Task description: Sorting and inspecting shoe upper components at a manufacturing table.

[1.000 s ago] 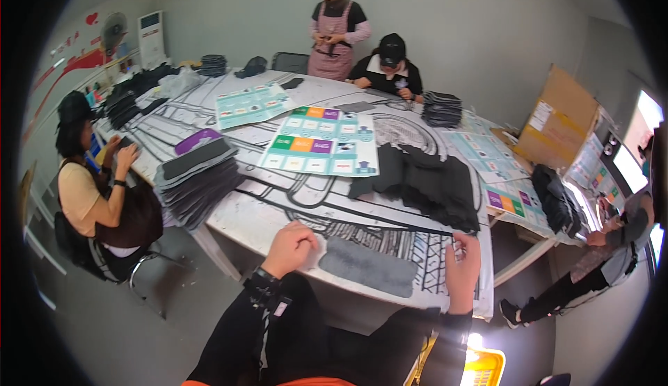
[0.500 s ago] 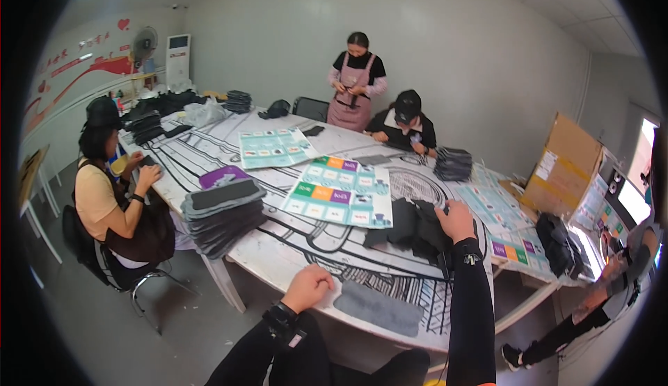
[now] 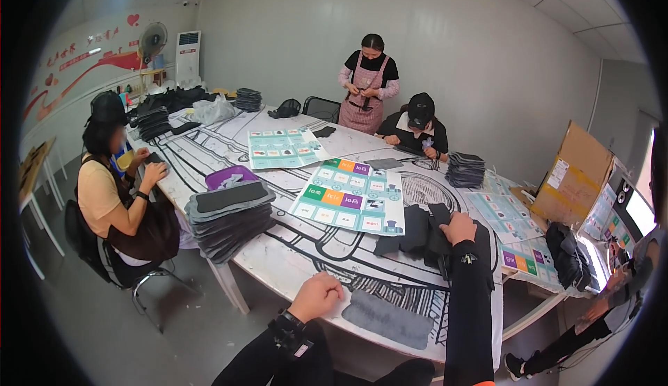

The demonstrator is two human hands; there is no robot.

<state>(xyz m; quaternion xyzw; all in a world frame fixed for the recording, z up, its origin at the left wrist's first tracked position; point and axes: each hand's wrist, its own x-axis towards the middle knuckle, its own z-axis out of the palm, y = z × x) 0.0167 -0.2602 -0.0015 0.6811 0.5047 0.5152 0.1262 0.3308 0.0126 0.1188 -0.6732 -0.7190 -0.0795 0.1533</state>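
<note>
A flat grey fabric pad (image 3: 388, 318) lies along the table's near edge. Just left of it, my left hand (image 3: 316, 297) rests with its fingers curled in and nothing visible in them. My right hand (image 3: 459, 228) is over a loose pile of black cloth pieces (image 3: 412, 231). Its fingers are closed on one black cloth piece (image 3: 439, 213), which sticks out past the fingertips. Part of the pile is hidden under my hand and sleeve.
Printed colour sheets (image 3: 351, 197) lie mid-table. A tall stack of grey pads (image 3: 229, 222) stands left, by a purple tray (image 3: 221, 177). Co-workers sit at left (image 3: 115, 198) and far side (image 3: 417, 129); another stands behind (image 3: 367, 83). A cardboard box (image 3: 574, 174) is at right.
My right hand has come down onto the black pile and closed on a piece, whose end now rises beyond the fingers. My left hand stays beside the grey pad. The view has shifted slightly.
</note>
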